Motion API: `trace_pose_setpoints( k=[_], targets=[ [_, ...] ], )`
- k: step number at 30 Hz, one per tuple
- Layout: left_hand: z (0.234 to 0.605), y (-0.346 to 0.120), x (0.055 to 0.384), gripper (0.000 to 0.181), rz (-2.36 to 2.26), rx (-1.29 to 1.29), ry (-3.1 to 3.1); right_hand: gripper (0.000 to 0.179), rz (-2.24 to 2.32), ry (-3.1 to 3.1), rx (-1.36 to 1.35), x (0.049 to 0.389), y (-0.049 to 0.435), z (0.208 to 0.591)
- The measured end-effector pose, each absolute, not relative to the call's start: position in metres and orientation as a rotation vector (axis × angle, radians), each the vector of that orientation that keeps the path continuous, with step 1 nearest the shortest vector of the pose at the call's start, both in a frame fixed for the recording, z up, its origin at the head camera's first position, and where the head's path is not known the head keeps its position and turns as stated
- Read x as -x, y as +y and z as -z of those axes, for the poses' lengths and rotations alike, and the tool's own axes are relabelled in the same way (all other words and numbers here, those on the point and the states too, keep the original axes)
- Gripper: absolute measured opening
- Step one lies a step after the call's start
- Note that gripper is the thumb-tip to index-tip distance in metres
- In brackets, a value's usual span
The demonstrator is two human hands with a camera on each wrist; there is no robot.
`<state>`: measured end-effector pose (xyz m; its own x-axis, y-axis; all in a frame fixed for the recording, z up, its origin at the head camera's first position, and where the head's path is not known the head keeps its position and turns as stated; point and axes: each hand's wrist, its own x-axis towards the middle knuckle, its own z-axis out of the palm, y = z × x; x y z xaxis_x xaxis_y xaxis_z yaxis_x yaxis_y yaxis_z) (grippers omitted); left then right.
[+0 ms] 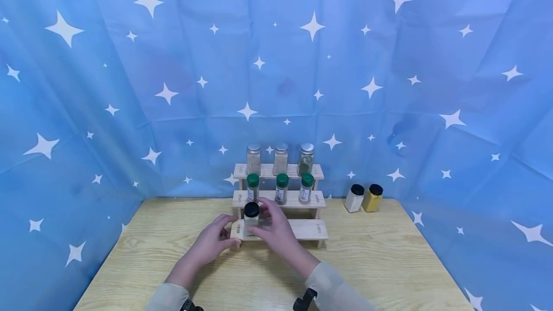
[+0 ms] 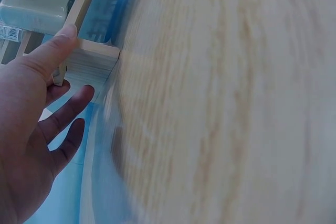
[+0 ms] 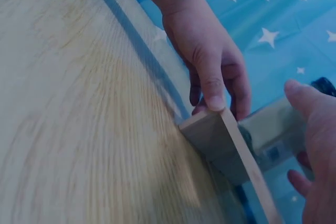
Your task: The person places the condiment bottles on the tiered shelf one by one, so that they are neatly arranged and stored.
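A three-tier wooden spice rack (image 1: 308, 230) stands at the middle of the table. My left hand (image 1: 210, 240) pinches the left end of its lowest tier, the thumb on the front edge in the left wrist view. My right hand (image 1: 278, 234) holds a black-lidded spice jar (image 1: 251, 222) of pale contents from its right side. This jar is upright at the left end of the lowest tier; whether its base rests fully on the board cannot be made out. In the right wrist view the jar (image 3: 273, 124) shows behind the board's edge, partly covered by the right hand (image 3: 323, 145).
Green-lidded jars (image 1: 282, 188) line the middle tier, and silver-lidded jars (image 1: 281, 158) the top one. To the right of the rack, a white jar (image 1: 354, 199) and a yellow jar (image 1: 372, 199) with black lids stand on the table. A starry blue curtain (image 1: 285, 85) hangs behind.
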<state>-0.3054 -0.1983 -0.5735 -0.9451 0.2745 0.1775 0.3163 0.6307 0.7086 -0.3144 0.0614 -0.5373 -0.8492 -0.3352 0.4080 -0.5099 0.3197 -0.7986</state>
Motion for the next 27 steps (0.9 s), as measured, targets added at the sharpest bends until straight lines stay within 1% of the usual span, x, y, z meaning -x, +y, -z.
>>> trace_pose_setpoints(
  k=[8, 19, 27],
  targets=[
    [0.574, -0.198, 0.306, 0.071, 1.228, 0.489, -2.786, 0.088, -1.522, -2.448, -0.697, 0.305, 0.1, 0.54],
    [0.569, -0.195, 0.304, 0.069, 1.246, 0.432, -2.812, 0.079, -1.4, -2.319, -0.556, 0.307, 0.18, 0.543],
    [0.569, -0.194, 0.303, 0.068, 1.247, 0.423, -2.815, 0.071, -1.316, -2.304, -0.334, 0.317, 0.24, 0.541]
  ],
)
